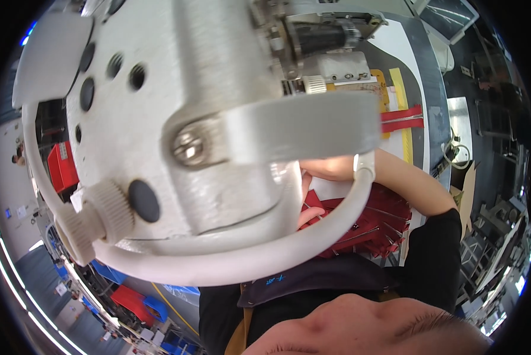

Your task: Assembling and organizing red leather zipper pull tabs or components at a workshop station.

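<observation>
A large white sewing machine (218,65) fills the middle and hides most of both hands. From the right my bare forearm reaches behind its grey bracket, and my right hand (330,168) shows only in part beside the needle area, its fingers covered. Fingertips of what looks like my left hand (310,218) stick out past the machine's edge, against red fabric; its grip is hidden. A heap of red zippered pieces (372,222) lies close to my body. A red zipper strip (404,119) extends across the machine bed to the right.
A curved white tube (236,269) loops around the machine's near side. Yellow tape (399,89) runs along the table. Red bins (132,303) and a blue bin (155,309) stand at the lower left. A screen (449,18) is at the far right.
</observation>
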A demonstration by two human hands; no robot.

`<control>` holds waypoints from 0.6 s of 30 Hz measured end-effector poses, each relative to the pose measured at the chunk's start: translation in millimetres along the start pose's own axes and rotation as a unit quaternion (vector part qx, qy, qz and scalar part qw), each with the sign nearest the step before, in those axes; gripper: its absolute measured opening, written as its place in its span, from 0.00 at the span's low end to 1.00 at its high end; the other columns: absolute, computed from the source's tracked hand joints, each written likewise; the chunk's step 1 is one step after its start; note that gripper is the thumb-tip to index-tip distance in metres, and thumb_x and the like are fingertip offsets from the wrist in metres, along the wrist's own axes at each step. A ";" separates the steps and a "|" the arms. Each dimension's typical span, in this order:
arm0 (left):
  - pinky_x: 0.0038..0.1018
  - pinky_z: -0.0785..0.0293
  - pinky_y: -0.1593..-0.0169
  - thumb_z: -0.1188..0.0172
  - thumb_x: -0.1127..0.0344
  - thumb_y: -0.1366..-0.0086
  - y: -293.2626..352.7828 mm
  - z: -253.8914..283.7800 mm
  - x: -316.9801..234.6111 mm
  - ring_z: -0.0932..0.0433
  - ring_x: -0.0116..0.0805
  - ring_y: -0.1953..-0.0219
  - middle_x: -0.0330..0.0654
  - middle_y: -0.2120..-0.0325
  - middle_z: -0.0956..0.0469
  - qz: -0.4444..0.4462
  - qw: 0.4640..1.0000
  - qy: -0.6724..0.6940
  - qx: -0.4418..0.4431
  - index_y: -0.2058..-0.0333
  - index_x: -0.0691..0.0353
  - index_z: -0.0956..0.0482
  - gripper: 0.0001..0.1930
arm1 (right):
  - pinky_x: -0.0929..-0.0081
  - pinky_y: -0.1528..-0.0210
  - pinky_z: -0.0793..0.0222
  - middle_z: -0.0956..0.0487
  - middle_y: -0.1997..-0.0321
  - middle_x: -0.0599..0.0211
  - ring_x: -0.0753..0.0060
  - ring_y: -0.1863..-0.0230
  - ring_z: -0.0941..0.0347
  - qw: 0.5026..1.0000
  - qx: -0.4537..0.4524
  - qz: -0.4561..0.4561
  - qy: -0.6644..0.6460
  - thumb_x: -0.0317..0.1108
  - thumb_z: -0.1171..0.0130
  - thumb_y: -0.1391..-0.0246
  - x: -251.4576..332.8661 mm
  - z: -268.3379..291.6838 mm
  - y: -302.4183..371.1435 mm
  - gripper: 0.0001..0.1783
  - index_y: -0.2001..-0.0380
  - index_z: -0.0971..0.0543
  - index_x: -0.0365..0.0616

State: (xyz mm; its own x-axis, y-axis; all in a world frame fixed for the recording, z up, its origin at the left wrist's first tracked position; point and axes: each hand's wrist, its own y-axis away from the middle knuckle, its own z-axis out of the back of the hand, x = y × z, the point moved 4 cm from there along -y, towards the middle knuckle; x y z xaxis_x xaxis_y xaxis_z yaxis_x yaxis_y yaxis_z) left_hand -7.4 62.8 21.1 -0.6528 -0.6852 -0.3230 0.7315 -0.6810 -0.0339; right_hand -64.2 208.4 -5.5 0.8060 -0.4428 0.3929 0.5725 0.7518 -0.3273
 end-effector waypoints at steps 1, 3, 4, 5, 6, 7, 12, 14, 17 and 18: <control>0.40 0.32 0.47 0.34 0.44 0.50 1.8 0.6 -0.5 0.28 0.50 0.48 0.48 0.53 0.26 -0.004 1.000 -0.003 0.003 0.50 0.63 0.25 0.34 | 0.74 0.54 0.35 0.24 0.49 0.76 0.70 0.54 0.32 0.999 -0.004 -0.012 -0.043 0.40 0.42 0.53 -2.5 -7.5 -4.5 0.20 0.54 0.22 0.53; 0.36 0.30 0.56 0.33 0.45 0.52 0.4 -1.0 -0.4 0.25 0.43 0.59 0.44 0.60 0.24 0.007 0.998 0.040 -0.037 0.53 0.61 0.22 0.31 | 0.76 0.58 0.35 0.23 0.51 0.75 0.70 0.59 0.33 0.996 -0.006 -0.034 -0.081 0.40 0.42 0.53 -10.7 -17.3 -4.7 0.20 0.55 0.22 0.52; 0.32 0.31 0.61 0.33 0.45 0.52 0.6 -1.9 -1.1 0.25 0.39 0.65 0.42 0.64 0.24 0.005 0.999 0.028 -0.030 0.54 0.60 0.22 0.31 | 0.76 0.60 0.36 0.23 0.52 0.74 0.70 0.61 0.35 0.997 -0.002 -0.031 -0.068 0.40 0.42 0.54 -13.6 -20.8 -4.8 0.20 0.55 0.22 0.52; 0.32 0.31 0.61 0.33 0.45 0.52 0.9 -2.0 -2.1 0.25 0.39 0.65 0.42 0.64 0.24 0.003 0.999 0.027 -0.028 0.54 0.60 0.22 0.31 | 0.77 0.62 0.37 0.23 0.54 0.74 0.69 0.64 0.37 0.998 0.003 -0.025 -0.058 0.40 0.42 0.54 -15.2 -25.5 -5.4 0.20 0.55 0.22 0.51; 0.32 0.31 0.61 0.33 0.45 0.52 1.2 -2.5 -2.3 0.25 0.38 0.66 0.42 0.64 0.25 0.008 0.999 0.028 -0.021 0.54 0.60 0.22 0.31 | 0.75 0.62 0.38 0.24 0.56 0.74 0.70 0.61 0.34 0.998 -0.003 -0.036 -0.052 0.40 0.42 0.55 -16.2 -28.9 -7.3 0.18 0.58 0.21 0.51; 0.32 0.32 0.62 0.33 0.45 0.52 1.3 -3.0 -2.1 0.26 0.38 0.67 0.41 0.65 0.25 0.014 0.999 0.028 -0.015 0.54 0.60 0.22 0.31 | 0.75 0.62 0.38 0.24 0.56 0.74 0.70 0.61 0.34 0.998 -0.005 -0.036 -0.053 0.40 0.42 0.55 -18.7 -31.1 -8.8 0.18 0.58 0.21 0.51; 0.31 0.31 0.62 0.33 0.45 0.52 -2.8 -1.0 -1.8 0.25 0.37 0.68 0.40 0.65 0.25 -0.004 0.999 0.032 -0.032 0.54 0.60 0.22 0.31 | 0.72 0.60 0.39 0.26 0.63 0.75 0.72 0.55 0.32 0.995 -0.044 0.088 -0.021 0.41 0.41 0.58 -17.8 -10.5 -16.6 0.13 0.66 0.23 0.53; 0.31 0.31 0.62 0.33 0.45 0.52 -1.1 -2.5 -3.2 0.25 0.37 0.68 0.40 0.65 0.25 -0.001 0.999 0.034 -0.038 0.54 0.60 0.22 0.31 | 0.73 0.59 0.40 0.26 0.63 0.76 0.72 0.56 0.32 0.993 -0.034 0.105 -0.032 0.41 0.42 0.58 -16.4 -2.1 -21.0 0.12 0.67 0.24 0.53; 0.33 0.30 0.60 0.33 0.45 0.52 4.7 -5.2 -2.1 0.25 0.38 0.67 0.40 0.65 0.24 0.034 0.997 0.063 -0.035 0.54 0.59 0.22 0.31 | 0.73 0.58 0.41 0.26 0.63 0.78 0.74 0.56 0.32 0.989 -0.039 0.142 -0.011 0.42 0.42 0.58 -15.5 -2.3 -26.1 0.11 0.68 0.24 0.54; 0.35 0.29 0.58 0.33 0.44 0.52 3.6 -3.5 -3.0 0.25 0.40 0.65 0.42 0.63 0.24 0.033 0.997 0.065 -0.028 0.53 0.59 0.22 0.31 | 0.73 0.58 0.41 0.26 0.64 0.79 0.75 0.56 0.32 0.986 -0.053 0.156 0.023 0.42 0.43 0.58 -15.1 -2.4 -27.2 0.11 0.68 0.24 0.54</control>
State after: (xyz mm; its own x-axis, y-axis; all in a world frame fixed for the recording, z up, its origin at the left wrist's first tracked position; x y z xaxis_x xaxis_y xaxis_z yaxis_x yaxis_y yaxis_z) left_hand -2.1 63.2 18.7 -0.5743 -0.6861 -0.4466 0.7842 -0.6177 -0.0595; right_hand -91.5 193.5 -4.6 0.9499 -0.2217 0.2204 0.3064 0.8006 -0.5149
